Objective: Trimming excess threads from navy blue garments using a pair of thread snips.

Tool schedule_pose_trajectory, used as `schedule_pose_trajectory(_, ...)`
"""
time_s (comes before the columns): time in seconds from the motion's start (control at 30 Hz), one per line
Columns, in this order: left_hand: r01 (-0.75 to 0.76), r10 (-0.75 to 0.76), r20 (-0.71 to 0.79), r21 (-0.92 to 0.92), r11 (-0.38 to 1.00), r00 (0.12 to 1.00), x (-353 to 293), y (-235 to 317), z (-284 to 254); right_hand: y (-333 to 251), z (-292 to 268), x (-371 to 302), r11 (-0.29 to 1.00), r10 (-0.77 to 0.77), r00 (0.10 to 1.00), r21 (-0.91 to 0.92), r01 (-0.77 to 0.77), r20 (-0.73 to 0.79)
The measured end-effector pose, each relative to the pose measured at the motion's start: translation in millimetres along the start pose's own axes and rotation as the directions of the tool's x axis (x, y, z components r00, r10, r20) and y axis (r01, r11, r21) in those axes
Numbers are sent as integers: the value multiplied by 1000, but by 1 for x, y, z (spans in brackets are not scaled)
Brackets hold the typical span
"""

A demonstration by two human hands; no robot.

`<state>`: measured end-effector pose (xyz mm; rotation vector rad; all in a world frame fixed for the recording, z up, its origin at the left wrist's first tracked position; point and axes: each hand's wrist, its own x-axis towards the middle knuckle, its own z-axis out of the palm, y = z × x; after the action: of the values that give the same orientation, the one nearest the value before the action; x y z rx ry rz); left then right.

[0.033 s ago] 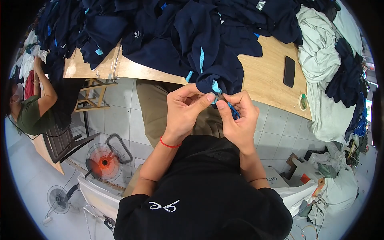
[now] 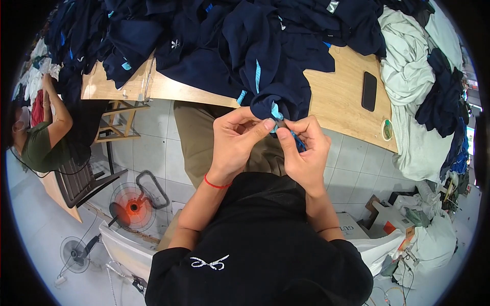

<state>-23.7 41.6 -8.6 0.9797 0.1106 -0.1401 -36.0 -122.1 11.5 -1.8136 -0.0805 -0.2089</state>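
My left hand [image 2: 237,135] pinches the edge of a navy garment [image 2: 263,104], thumb toward the fingertips, where a light-blue strip [image 2: 276,110] shows. Close against it, my right hand [image 2: 308,148] is closed around small thread snips [image 2: 298,142] with a blue handle; a short grey blade lies at the strip between my two hands. My fingers cover most of the snips, so I cannot tell whether the blade touches the cloth. The garment hangs over the table's near edge, above my lap.
Navy garments with light-blue trims [image 2: 204,30] heap across the wooden table [image 2: 337,97]. On its right lie a black phone [image 2: 369,92] and pale cloth [image 2: 406,46]. A person [image 2: 46,137] sits at far left. Fans [image 2: 133,207] stand at lower left.
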Motion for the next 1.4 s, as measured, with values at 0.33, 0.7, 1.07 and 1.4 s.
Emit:
schedule_pose_trajectory(0.33, -3, 3, -4, -19, 1000, 1000, 0, -4, 0, 1, 2, 0, 992, 24, 1000, 123, -24, -1)
schedule_pose_trajectory(0.7, 67, -90, -41, -390, 918, 995, 10, 5, -9, 15, -36, 11, 838, 345, 932, 485, -250, -114)
schedule_pose_trajectory(1.07, -395, 357, -423, -3, 919, 833, 44, 70, -83, 33, -77, 10, 865, 434, 862, 389, -318, -262)
schedule_pose_trajectory(1.4, -322, 401, 236, 933, 161, 885, 65, -40, -78, 153, -31, 2, 911, 362, 923, -161, -381, -133)
